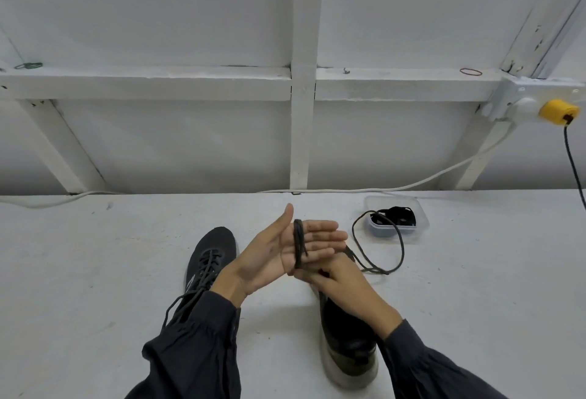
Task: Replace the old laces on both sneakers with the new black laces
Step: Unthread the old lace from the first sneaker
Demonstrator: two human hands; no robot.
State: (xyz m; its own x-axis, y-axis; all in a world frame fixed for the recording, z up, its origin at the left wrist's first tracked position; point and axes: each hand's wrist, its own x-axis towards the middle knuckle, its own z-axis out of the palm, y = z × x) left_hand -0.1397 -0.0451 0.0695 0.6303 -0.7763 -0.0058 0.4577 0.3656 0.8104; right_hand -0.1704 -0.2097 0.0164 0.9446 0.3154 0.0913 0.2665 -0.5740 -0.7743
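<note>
My left hand (285, 249) is held palm up with straight fingers, and a black lace (298, 248) is wound in several turns around them. My right hand (336, 281) sits just below the left fingers and pinches the lace where it leaves the coil. The rest of that lace (401, 249) loops across the table to the right. One black sneaker (207, 259) lies at the left, laced, its loose ends trailing toward my sleeve. The other black sneaker (345, 344) lies under my right forearm, heel toward me.
A clear plastic tub (418, 224) holding black laces (396, 217) stands at the back right of the white table (95, 271). A white cable (444, 173) runs along the wall behind. A yellow plug (556, 111) with a dark cord sits at the far right.
</note>
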